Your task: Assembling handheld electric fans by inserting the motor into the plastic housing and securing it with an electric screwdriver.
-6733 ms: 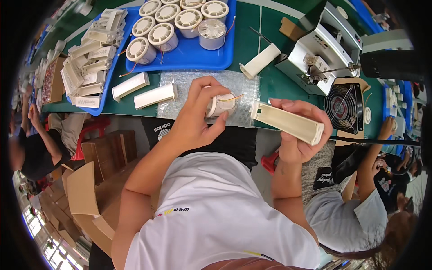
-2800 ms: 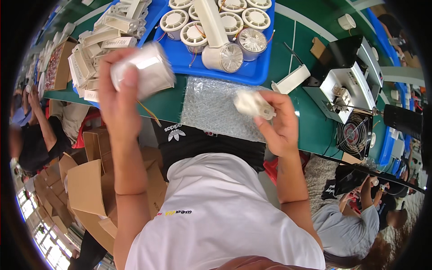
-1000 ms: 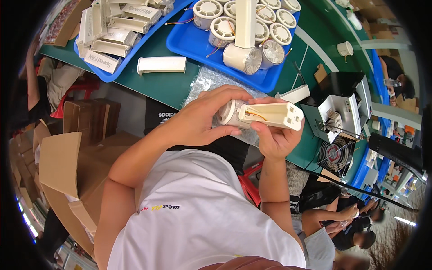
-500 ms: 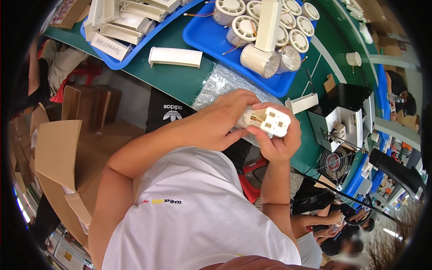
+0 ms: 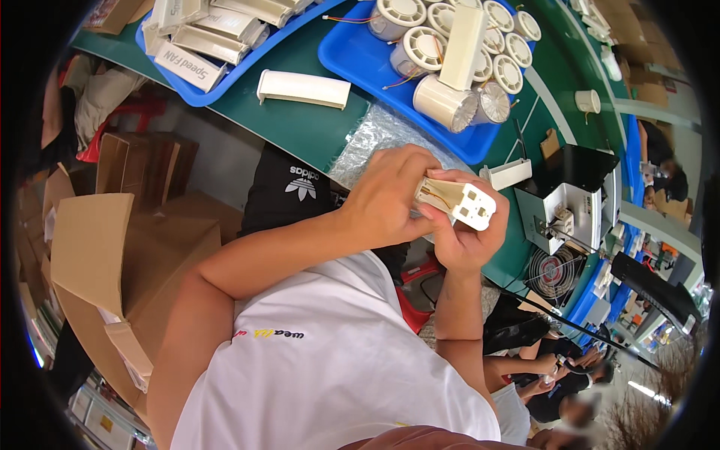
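Observation:
Both hands hold a white plastic fan housing [image 5: 472,207] just past the table's near edge. Its squared end has several small openings and faces up to the right; thin yellowish wires show inside the open channel. My left hand [image 5: 391,193] is closed around the inner end, its fingers hiding that part. My right hand [image 5: 474,238] grips the squared end, with the thumb along the near side. Behind the hands lies a sheet of clear bubble wrap [image 5: 375,142]. A long white cover [image 5: 304,89] rests on the green table [image 5: 259,120].
A blue tray [image 5: 341,56] holds several round white fans with wires and an upright white cover. Another blue tray [image 5: 199,97] is piled with white covers. To the right are a white piece [image 5: 508,173], a metal box [image 5: 559,214] and a round fan guard [image 5: 555,271]. An open carton [image 5: 90,251] stands left.
The fan housing has turned in my hands, so more of its open channel and wires show. Both hands have shifted slightly right with it.

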A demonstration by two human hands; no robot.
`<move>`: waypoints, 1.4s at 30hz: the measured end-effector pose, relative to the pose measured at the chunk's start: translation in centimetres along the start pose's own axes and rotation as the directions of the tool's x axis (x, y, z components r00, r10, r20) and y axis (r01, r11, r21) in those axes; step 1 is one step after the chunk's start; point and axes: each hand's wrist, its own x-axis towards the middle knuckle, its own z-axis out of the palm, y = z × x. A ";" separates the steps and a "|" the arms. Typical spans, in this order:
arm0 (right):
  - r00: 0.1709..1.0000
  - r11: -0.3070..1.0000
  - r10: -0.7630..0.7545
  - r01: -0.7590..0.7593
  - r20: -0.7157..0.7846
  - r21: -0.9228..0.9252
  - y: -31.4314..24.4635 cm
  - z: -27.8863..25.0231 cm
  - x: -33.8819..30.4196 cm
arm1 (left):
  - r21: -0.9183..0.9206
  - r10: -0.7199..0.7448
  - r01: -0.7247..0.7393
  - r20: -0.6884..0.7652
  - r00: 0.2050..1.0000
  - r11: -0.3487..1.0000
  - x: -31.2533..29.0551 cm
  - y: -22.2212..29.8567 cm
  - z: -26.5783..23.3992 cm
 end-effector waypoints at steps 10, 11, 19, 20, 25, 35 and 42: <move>0.994 0.965 -0.109 0.113 -0.034 0.236 2.1 -1.1 -0.3 | 0.164 0.215 -0.248 0.192 0.957 0.955 2.1 1.8 -4.7; 0.992 0.969 -0.124 0.125 -0.021 0.213 2.0 -1.2 -0.3 | 0.019 0.186 -0.196 0.235 0.954 0.980 2.4 1.6 -4.6; 0.990 0.957 0.016 0.024 -0.137 0.290 2.3 -1.8 -1.5 | -0.538 -0.153 0.313 0.321 0.935 0.783 2.4 0.1 -4.3; 0.988 0.951 0.057 -0.010 -0.144 0.309 2.2 -1.7 -1.6 | -0.480 -0.128 0.245 0.263 0.956 0.842 2.3 0.4 -4.1; 0.986 0.980 0.114 -0.091 -0.122 0.179 0.8 -0.7 0.3 | -0.518 -0.082 0.150 0.151 0.985 0.842 2.3 0.5 -5.4; 0.969 0.978 -0.008 -0.044 -0.245 -0.206 2.2 6.9 11.7 | 0.337 -0.038 0.020 0.045 0.998 0.941 16.9 -4.4 -14.7; 0.967 0.954 -0.033 -0.045 -0.253 -0.297 3.1 7.7 12.6 | 0.550 -0.127 -0.228 0.533 0.836 0.803 21.9 -5.2 -14.7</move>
